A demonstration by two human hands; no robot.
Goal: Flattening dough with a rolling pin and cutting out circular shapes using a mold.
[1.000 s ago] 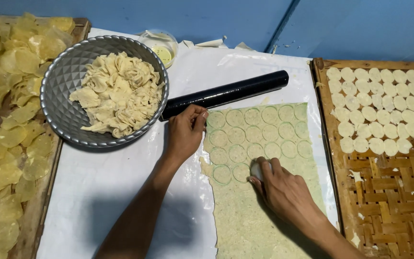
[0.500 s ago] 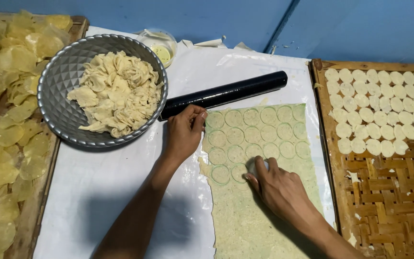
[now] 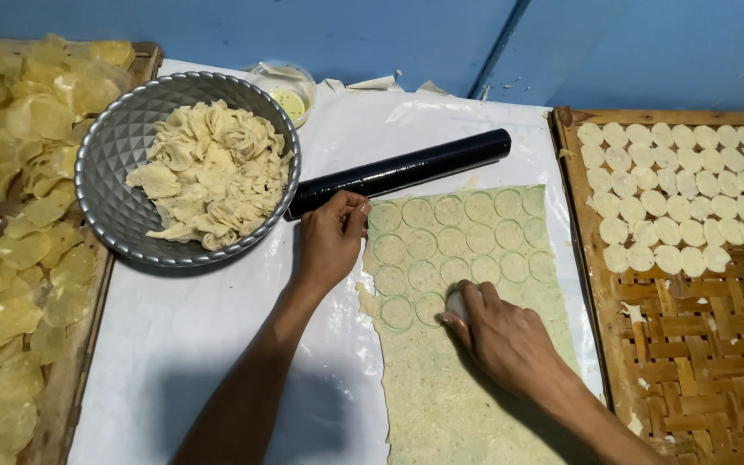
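A thin sheet of rolled dough [image 3: 467,344] lay on the white plastic covering the bench [image 3: 208,327], running from the black rolling pin [image 3: 398,172] near the far edge down to the near edge. Its far part was scored with rows of round cuts. The right hand [image 3: 501,331] pressed down on the sheet at the near end of those cuts, its grip clamped over a small round cutter [image 3: 455,303], of which only a pale sliver showed past the fingers. The left hand [image 3: 333,237] rested on the sheet's far left corner, fingers curled together with the tips on the dough edge, just beside the rolling pin; it held nothing. To the left stood a metal bowl [image 3: 114,164] heaped with dough scraps [image 3: 208,172], touching the pin's left end. A woven tray [image 3: 699,344] along the right edge carried rows of cut discs [image 3: 682,198] at its far end. Yellow crackers [image 3: 19,189] covered a tray at the left edge.
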